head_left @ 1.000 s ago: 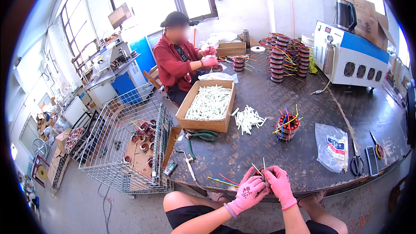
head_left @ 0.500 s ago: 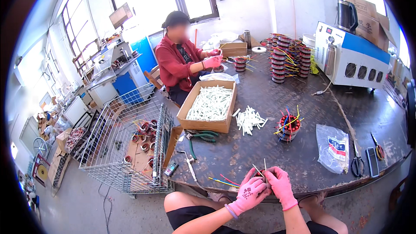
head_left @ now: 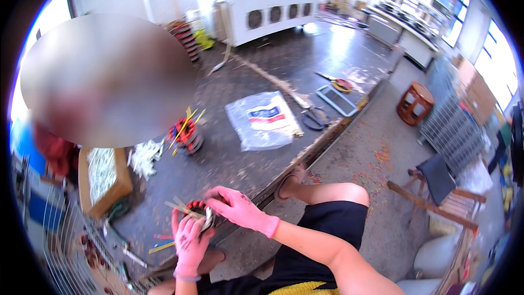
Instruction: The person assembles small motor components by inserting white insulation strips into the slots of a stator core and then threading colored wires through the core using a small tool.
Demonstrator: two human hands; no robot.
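Note:
At the near table edge I hold a ring-shaped motor stator (head_left: 196, 206) with red windings. My left hand (head_left: 190, 240), in a pink glove, is closed round its near left side. My right hand (head_left: 237, 207), gloved too, lies curled on its right side; motion smears the fingertips. Thin pale sticks or tubes (head_left: 179, 205) stand out beside the stator on the left. Red, blue and yellow lead wires (head_left: 162, 244) spread from it over the table. Farther off, a stack of stators (head_left: 188, 137) stands upright with coloured wires on top.
A cardboard box (head_left: 113, 193) of white tubes and a loose tube pile (head_left: 144, 158) are at the left. Beyond my hands lie a plastic bag (head_left: 262, 123), black scissors (head_left: 315, 118) and a phone (head_left: 337, 101). A blue-white machine (head_left: 273, 8) stands behind. A chair (head_left: 436, 186) is at right.
The view has swung right, bringing in the floor, stool and chair. Both hands stay at the stator. My right hand has shifted its hold toward the stator's right side.

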